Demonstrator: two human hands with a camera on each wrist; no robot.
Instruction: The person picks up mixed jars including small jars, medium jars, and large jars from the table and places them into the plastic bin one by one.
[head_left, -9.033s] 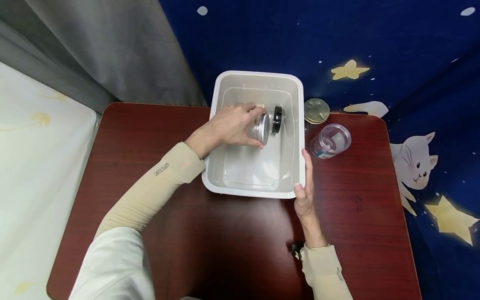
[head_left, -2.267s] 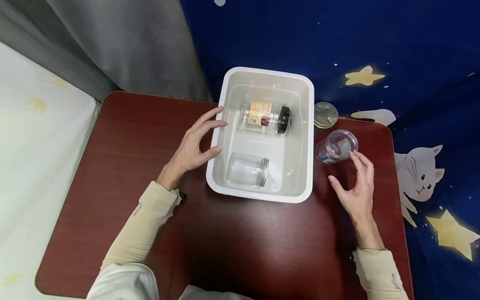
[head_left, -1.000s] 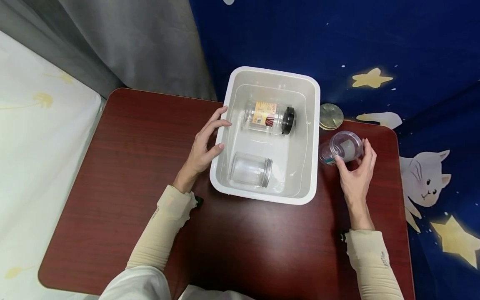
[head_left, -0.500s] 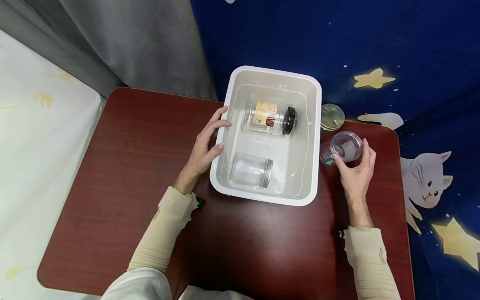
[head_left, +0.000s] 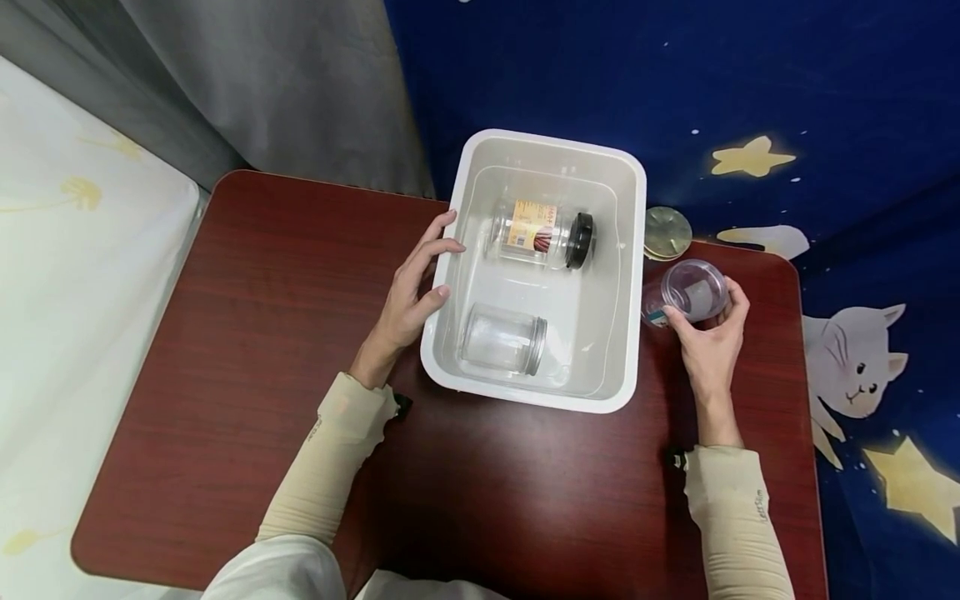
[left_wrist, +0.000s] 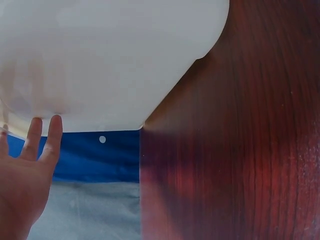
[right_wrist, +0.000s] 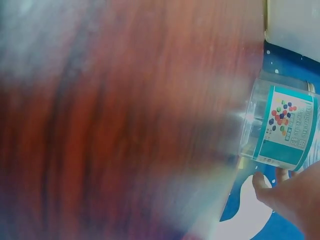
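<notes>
In the head view a white plastic bin [head_left: 531, 404] stands at the table's back edge. Inside it lie two clear jars on their sides: a black-lidded jar [head_left: 532, 229] with a yellow label, and, nearer the front, a silver-lidded jar [head_left: 498, 340]. My left hand [head_left: 408, 304] has its fingers spread at the bin's left side; the left wrist view shows its fingertips at the outer wall. To the right of the bin, my right hand [head_left: 712, 333] grips a clear plastic jar [head_left: 695, 290] near its top, thumb in front. A teal fruit label [right_wrist: 287, 127] wraps this jar.
A jar with a gold-coloured lid [head_left: 667, 232] stands at the back right, close to the bin. The reddish-brown table [head_left: 247, 350] ends just behind it at a blue curtain [head_left: 540, 67] with stars and a cat. A grey curtain [head_left: 300, 92] hangs at back left.
Earlier my left hand released the silver-lidded jar in the bin's front and moved to its left side. My right hand left the bin's rim and took hold of the teal-labelled jar.
</notes>
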